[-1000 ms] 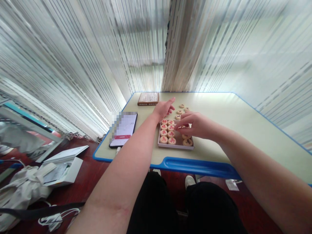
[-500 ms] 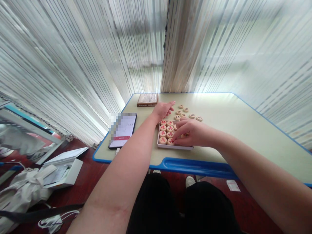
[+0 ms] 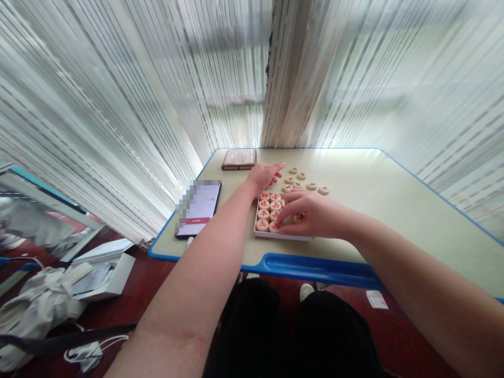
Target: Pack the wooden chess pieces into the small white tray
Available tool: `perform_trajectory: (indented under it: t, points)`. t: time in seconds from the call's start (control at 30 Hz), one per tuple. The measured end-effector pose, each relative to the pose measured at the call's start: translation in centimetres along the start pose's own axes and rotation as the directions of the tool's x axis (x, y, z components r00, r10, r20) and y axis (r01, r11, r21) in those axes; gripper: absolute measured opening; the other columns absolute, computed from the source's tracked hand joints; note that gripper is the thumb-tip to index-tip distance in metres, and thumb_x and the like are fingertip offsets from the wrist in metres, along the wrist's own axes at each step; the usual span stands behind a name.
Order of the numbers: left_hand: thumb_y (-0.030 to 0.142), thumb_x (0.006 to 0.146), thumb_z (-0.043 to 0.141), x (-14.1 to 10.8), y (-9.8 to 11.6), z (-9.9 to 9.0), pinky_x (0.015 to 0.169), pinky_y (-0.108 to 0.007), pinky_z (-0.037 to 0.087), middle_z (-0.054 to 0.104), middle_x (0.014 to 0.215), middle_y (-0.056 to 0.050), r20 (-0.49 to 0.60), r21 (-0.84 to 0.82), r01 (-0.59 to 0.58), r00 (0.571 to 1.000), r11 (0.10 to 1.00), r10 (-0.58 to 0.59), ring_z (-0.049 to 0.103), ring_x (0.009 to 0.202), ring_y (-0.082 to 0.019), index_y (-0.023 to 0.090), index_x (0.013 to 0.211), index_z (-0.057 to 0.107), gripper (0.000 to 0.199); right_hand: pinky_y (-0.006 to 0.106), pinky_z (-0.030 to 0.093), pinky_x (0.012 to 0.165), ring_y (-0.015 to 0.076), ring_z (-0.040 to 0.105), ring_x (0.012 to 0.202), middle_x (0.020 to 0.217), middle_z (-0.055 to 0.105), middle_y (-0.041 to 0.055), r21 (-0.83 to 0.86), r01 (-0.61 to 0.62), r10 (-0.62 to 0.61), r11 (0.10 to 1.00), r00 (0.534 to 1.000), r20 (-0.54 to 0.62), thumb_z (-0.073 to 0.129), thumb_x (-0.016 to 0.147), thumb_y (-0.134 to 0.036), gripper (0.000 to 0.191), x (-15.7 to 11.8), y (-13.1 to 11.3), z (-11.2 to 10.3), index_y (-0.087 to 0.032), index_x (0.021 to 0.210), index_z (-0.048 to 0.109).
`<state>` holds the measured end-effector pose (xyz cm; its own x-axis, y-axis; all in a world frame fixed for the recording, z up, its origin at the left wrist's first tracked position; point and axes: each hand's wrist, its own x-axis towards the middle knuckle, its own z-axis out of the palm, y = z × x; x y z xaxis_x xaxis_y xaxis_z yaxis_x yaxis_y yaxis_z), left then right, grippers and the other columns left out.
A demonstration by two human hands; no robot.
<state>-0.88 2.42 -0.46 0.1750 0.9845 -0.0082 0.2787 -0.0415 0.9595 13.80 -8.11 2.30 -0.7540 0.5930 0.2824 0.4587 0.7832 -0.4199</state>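
Observation:
A shallow white box point(image 3: 283, 238) holds several round wooden Chinese chess pieces point(image 3: 263, 214) with red characters, set in rows. My right hand point(image 3: 305, 212) is over the box with its fingers curled. Its thumb and a fingertip press on a red-marked piece point(image 3: 274, 227) in the nearest row; the hand covers much of the box's right side. A black-marked piece point(image 3: 300, 217) shows below my right wrist side. Just beyond the box's far left corner, my left hand point(image 3: 268, 175) is open, fingers stretched to the right, touching no piece. Loose Chinese chess pieces point(image 3: 311, 186) lie beyond the box.
A brown box or book point(image 3: 239, 159) lies at the table's far left. A phone point(image 3: 199, 209) with a cable sits at the left edge. A blue tray groove point(image 3: 318, 268) runs along the near edge. An opened white box point(image 3: 112, 275) and cloth bag point(image 3: 43, 304) are on the floor.
Both hands stay almost in place; the view shifts slightly. The right fingers remain on the nearest row, and more of the black-marked piece shows under the right hand.

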Motion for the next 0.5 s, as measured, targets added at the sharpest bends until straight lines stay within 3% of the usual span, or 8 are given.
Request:
perform_trajectory:
  t: [0.5]
  points:
    - [0.047, 0.086, 0.051, 0.06, -0.11, -0.03, 0.043, -0.020, 0.027, 0.047, 0.049, 0.002, 0.010, -0.007, 0.006, 1.000, 1.000, -0.006, 0.037, 0.040, -0.005, 0.013, 0.061, 0.058, 0.043, 0.026, 0.041, 0.065, 0.0121, 0.050, 0.064, 0.068, 0.058, 0.0020, 0.015, 0.002, -0.002, 1.000, 1.000, -0.004, 0.065, 0.076, -0.019, 0.011, 0.18, -0.25, 0.02, -0.020, 0.078, 0.076]
